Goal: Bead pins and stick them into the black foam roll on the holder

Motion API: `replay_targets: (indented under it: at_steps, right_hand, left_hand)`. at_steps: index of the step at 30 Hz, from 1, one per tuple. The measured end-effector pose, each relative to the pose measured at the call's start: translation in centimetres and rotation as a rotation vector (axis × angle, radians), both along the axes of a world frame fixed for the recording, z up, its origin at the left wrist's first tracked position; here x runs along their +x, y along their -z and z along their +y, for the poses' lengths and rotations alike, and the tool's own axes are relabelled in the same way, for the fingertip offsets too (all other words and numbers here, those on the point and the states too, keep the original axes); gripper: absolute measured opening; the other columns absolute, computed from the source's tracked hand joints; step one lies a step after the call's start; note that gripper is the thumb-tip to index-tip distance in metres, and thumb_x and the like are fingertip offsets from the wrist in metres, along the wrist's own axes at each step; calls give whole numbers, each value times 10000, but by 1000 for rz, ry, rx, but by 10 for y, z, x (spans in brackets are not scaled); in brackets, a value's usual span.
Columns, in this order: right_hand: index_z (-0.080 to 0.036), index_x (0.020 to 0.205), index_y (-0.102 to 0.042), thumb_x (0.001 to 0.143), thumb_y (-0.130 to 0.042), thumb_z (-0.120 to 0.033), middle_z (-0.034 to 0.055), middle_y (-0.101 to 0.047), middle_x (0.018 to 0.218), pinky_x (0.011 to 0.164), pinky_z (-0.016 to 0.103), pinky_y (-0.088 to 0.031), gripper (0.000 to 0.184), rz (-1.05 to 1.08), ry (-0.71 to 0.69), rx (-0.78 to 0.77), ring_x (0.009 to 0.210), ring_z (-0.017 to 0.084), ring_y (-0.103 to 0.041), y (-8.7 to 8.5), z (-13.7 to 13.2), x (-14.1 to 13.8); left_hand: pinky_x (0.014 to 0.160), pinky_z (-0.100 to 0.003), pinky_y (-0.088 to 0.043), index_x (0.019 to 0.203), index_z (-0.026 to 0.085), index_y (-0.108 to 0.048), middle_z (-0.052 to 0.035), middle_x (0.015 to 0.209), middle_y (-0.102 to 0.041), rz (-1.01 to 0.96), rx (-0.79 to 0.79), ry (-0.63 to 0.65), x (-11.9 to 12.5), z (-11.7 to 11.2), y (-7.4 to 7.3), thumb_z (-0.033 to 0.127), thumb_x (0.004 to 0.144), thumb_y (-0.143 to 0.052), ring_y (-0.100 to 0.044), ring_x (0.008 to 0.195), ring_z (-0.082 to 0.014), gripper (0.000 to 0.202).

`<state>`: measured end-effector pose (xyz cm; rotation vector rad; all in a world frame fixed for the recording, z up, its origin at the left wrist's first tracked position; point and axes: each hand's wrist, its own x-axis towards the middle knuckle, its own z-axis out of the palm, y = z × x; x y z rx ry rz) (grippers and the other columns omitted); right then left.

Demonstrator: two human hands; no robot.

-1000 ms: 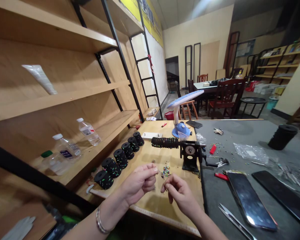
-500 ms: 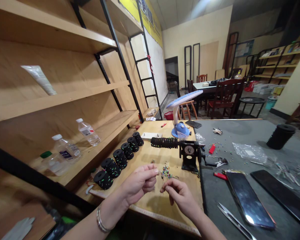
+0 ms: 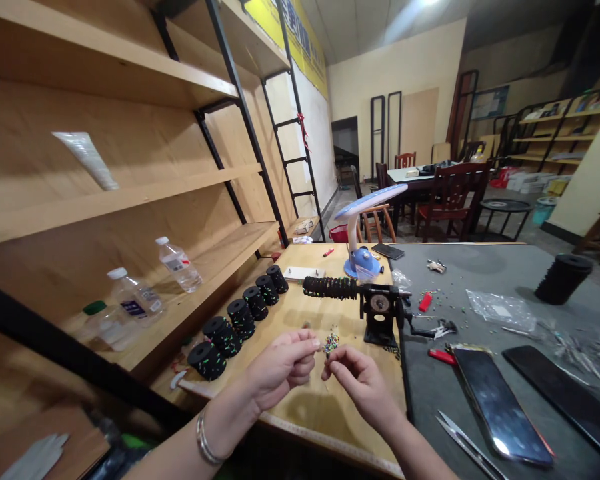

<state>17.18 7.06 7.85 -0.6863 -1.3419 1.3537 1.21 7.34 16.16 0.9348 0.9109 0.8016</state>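
Observation:
My left hand (image 3: 280, 368) and my right hand (image 3: 360, 383) meet above a wooden tabletop (image 3: 320, 427), with their fingertips pinched close together. Whatever they pinch is too small to make out. Just beyond the fingertips lies a small heap of multicoloured beads (image 3: 331, 343). Farther left, several black spools flecked with colour (image 3: 223, 335) stand in a row. Behind my right hand, a hand-crank winder (image 3: 380, 308) is clamped at the table edge, and its rod carries a black beaded coil (image 3: 330, 287).
A blue desk lamp (image 3: 360, 263) stands behind the winder. To the right, a grey work surface (image 3: 480, 267) holds a black spool (image 3: 563, 279), red lighters, dark panels (image 3: 500, 407) and scissors (image 3: 467, 443). Wooden shelves (image 3: 130, 193) with plastic bottles (image 3: 177, 263) rise on the left.
My right hand has risen toward my left fingertips, closing the gap between them above the beads. The whole view has shifted slightly.

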Motion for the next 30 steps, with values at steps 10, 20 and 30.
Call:
replay_targets:
  at_steps: [10,20,30]
  right_hand:
    - [-187,778,-556,795,-628,-495,-25,-541,611,558,255,-392,317,-30,22,-26,568,124,-490,5,1,-4]
    - [-194,799,-530,827,-607,-465,-14,-557,660,596,255,-387,283,3,6,-42,619,133,-504,9,1,-2]
    - [-193,762,-544,818,-609,-486,-2,-592,652,613,272,-417,305,-33,39,-44,623,154,-542,21,-2,-3]
  left_hand:
    - [409,-185,-46,708,186,-418,145,421,-293,-11,-9,-7,0,1,3,349,669,-754,-127,381,-6,375]
    - [402,-179,-43,692,188,-409,148,420,-282,-41,-24,-6,1,2,3,340,671,-754,-117,377,-4,379]
    - [398,-174,-57,690,184,-423,148,414,-277,-47,-5,-18,0,1,2,346,675,-752,-119,373,-6,366]
